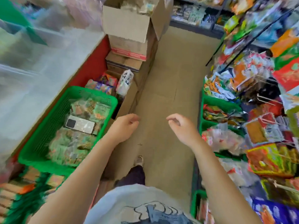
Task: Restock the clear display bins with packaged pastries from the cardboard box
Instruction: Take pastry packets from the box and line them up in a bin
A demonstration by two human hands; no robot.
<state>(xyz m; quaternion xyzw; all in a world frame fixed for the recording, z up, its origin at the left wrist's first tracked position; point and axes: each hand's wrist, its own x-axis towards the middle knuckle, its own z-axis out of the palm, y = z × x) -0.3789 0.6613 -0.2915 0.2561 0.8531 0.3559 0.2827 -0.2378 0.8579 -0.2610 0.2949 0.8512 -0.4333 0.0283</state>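
Ahead, both arms are held out over the aisle floor: the left hand [125, 126] and right hand [182, 126] are loosely curled with nothing held. The open cardboard box [127, 25] is seen far ahead atop stacked cartons, with blurred clear display bins [32, 62] at left

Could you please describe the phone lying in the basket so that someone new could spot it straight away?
Look to the left side of the aisle, at the green plastic basket in front of the red counter base. The phone lies flat on top of the packaged snacks inside it. It is the only smooth, silvery rectangle there, with a dark square camera block at one corner.
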